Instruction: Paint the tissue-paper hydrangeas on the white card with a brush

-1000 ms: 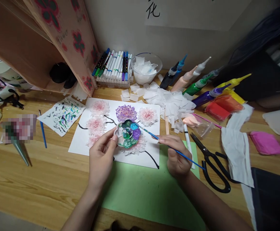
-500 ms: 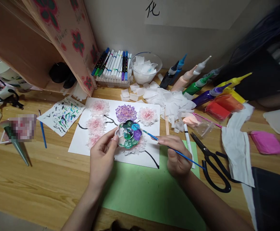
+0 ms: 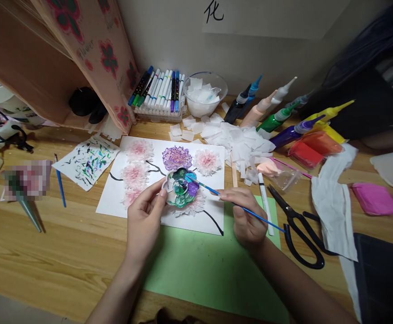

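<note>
My left hand [image 3: 146,208] pinches the left edge of a flower-shaped paint palette [image 3: 182,200], held over a white sheet. Green, blue and purple paint fills several of its wells. My right hand [image 3: 247,213] grips a thin blue paintbrush [image 3: 255,215], its tip at the palette's blue and purple wells. On the white sheet [image 3: 112,198] are several fluffy pink and white paper flowers [image 3: 207,162], one purple flower [image 3: 177,158] and black painted stems. The palette partly hides the lower flower.
A green sheet [image 3: 203,274] lies under the white one. Black scissors [image 3: 292,216], a white marker [image 3: 265,204] and tissue [image 3: 334,211] are at right. Behind are tissue squares [image 3: 237,141], a glass bowl [image 3: 206,105], markers [image 3: 159,92] and paint bottles [image 3: 274,119]. A paint-daubed paper [image 3: 88,162] is at left.
The palette and brush have barely shifted. My right hand has moved very slightly left, with the brush tip still at the palette.
</note>
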`<state>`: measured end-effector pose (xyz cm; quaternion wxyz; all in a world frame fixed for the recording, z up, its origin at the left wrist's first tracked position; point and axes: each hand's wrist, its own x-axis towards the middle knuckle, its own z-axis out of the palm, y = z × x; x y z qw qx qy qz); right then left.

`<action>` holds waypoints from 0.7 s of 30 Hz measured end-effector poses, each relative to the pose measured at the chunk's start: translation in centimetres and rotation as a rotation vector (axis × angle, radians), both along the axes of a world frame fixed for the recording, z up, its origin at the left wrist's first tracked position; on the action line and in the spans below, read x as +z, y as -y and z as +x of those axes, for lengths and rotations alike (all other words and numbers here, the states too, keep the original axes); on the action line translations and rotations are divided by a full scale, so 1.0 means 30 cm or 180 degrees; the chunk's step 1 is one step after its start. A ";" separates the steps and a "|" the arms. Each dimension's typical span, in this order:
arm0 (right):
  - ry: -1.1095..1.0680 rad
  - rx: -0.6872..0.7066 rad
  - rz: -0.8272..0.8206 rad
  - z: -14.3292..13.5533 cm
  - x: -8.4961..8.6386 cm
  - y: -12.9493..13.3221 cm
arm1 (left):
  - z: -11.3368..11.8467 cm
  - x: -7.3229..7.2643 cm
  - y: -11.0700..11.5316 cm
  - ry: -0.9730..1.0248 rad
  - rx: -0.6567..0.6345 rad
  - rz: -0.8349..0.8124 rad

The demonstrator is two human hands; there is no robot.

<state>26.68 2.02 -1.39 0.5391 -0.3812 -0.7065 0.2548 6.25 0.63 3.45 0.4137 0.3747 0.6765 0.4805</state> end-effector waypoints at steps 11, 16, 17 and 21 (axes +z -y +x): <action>0.0011 -0.0087 0.0019 -0.001 0.001 0.000 | 0.001 -0.001 -0.004 0.0053 0.0011 -0.0016; 0.0025 -0.0186 0.0104 0.001 0.004 0.001 | 0.001 -0.001 -0.002 0.0032 0.0037 -0.0038; 0.0040 -0.0194 0.0126 0.001 0.004 0.001 | 0.000 -0.001 -0.002 0.0034 0.0047 -0.0042; -0.0430 -0.0663 0.0357 -0.005 0.001 -0.009 | -0.006 0.000 -0.004 0.0052 0.0159 -0.0069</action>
